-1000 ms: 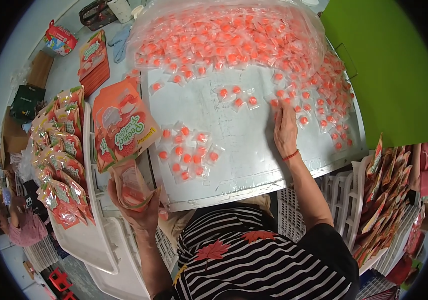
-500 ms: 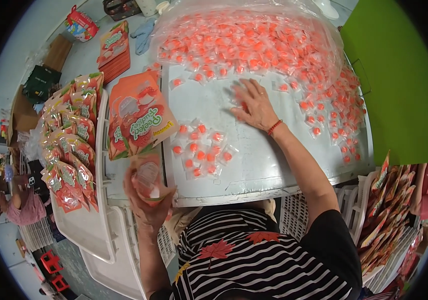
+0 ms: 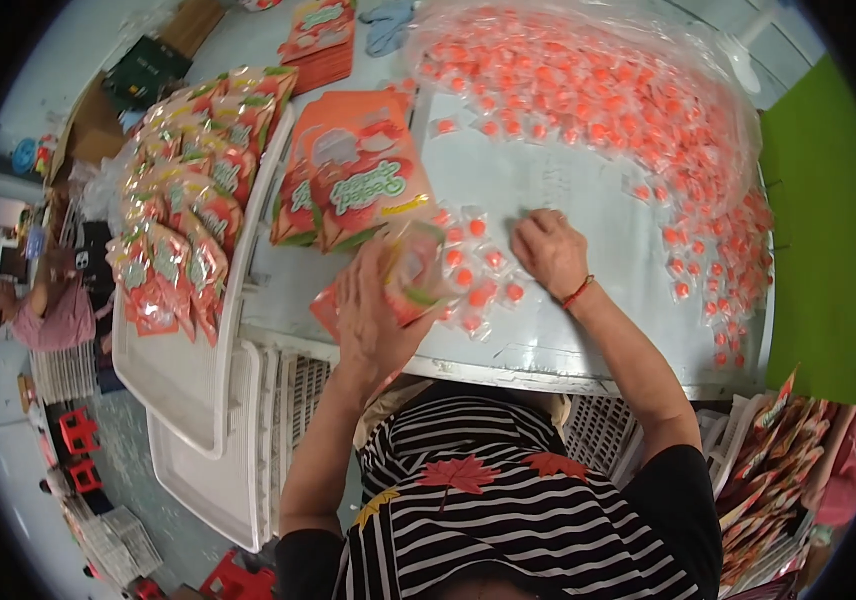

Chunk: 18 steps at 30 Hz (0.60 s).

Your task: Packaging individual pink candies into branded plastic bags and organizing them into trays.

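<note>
My left hand (image 3: 373,315) grips a pink-red candy pouch (image 3: 420,275) at the table's near edge, fingers spread along its side. The pouch's mouth gapes toward a small group of individually wrapped orange-red candies (image 3: 483,292) and covers part of it. Just right of that group, my right hand (image 3: 553,252) rests low over the tabletop with its fingers curled under. Whatever the curled fingers hold, if anything, is hidden. Beyond my left hand lies a stack of flat printed pouches (image 3: 358,180).
A large clear bag (image 3: 588,75) of wrapped candies spills across the table's back and right side. Filled pouches (image 3: 193,190) crowd a white tray (image 3: 223,390) on the left. More flat pouches (image 3: 318,40) and a blue cloth (image 3: 388,28) lie farther back. A green panel (image 3: 828,240) stands right.
My left hand has brought the pouch up to the small candy group. From farther out on the table, my right hand has drawn in beside the group, fingers now curled. The view has shifted.
</note>
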Available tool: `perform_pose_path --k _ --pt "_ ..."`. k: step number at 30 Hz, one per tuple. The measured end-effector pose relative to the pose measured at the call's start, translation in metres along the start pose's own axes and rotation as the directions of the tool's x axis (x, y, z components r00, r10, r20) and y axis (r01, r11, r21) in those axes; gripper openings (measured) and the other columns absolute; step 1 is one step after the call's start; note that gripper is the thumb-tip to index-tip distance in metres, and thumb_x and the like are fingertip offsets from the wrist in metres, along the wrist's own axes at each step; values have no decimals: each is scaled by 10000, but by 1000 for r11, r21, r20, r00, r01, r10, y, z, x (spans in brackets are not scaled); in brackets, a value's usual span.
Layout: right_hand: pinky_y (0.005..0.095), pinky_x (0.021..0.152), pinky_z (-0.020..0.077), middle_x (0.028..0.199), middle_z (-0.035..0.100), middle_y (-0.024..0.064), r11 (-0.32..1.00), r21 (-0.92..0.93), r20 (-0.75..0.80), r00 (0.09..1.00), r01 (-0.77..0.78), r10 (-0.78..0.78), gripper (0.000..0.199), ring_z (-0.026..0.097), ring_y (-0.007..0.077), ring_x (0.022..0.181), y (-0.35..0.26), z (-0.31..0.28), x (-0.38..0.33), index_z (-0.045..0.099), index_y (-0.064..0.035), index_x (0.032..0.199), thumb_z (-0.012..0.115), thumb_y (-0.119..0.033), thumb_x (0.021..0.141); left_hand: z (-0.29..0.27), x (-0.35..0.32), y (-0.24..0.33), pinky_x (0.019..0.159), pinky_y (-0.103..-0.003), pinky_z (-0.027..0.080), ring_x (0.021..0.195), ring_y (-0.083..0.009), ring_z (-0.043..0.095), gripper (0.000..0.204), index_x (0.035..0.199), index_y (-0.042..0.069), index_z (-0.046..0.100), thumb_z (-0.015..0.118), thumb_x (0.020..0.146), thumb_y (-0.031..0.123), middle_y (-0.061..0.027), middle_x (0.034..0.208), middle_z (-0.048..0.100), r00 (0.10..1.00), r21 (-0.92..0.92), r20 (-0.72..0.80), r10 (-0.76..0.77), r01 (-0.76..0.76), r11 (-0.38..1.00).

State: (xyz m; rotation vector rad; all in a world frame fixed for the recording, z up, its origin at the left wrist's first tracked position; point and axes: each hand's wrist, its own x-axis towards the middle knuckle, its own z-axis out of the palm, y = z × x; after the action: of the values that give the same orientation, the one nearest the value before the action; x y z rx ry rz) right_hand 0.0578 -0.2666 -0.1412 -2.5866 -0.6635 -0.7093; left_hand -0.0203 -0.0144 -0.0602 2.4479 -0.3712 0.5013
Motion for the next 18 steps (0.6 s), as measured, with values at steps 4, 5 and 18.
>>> perform_pose_path --k 4,5,18 --pt "325 510 456 693 568 67 834 342 -16 884 -434 467 125 569 209 592 -4 4 17 592 -79 758 672 -171 787 4 7 -1 965 -472 351 1118 -376 463 944 1341 4 320 837 592 256 -200 1226 479 999 -9 29 -20 21 1000" --pt "292 492 419 603 523 44 621 601 35 792 -504 609 147 519 121 551 -8 3 22 596 -44 769 665 -166 812 4 9 3 958 -451 372 1102 -368 477 961 1361 11 313 847 593 231 -190 1239 483 999 16 38 -26 26 1000" --pt "327 554 469 671 592 129 836 515 120 981 -190 149 131 597 258 573 -93 -30 63 628 16 819 574 -101 841 8 3 -4 1020 -472 308 1183 -359 409 954 1352 15 317 835 570 190 -175 1294 429 996 -4 79 32 -32 999"
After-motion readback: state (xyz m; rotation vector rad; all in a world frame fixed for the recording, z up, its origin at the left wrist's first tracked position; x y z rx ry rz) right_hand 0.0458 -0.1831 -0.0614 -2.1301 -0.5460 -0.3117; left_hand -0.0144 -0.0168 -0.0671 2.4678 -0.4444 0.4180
